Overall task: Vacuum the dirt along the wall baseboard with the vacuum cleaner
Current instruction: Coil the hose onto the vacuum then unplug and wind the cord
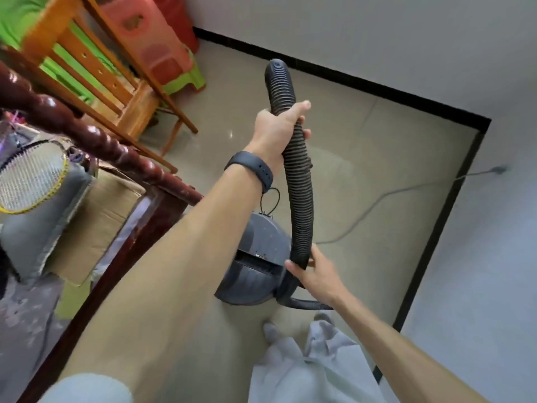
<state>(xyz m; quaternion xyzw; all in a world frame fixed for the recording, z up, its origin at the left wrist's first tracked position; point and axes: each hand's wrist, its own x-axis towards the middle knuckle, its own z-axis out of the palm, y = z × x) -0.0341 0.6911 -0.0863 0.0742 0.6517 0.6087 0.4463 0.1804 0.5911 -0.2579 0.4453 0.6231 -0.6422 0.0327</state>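
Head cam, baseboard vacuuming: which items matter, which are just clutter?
Job: hose, gripped by left hand and right hand; vacuum cleaner; power cord; black baseboard.
Clutter: wooden chair; plastic stools; badminton racket; cardboard box.

Grey canister vacuum cleaner; ribbed black hose arches upward.

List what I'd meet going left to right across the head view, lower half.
From the left: racket → cardboard box → vacuum cleaner → baseboard of the right wall → plug on that wall.
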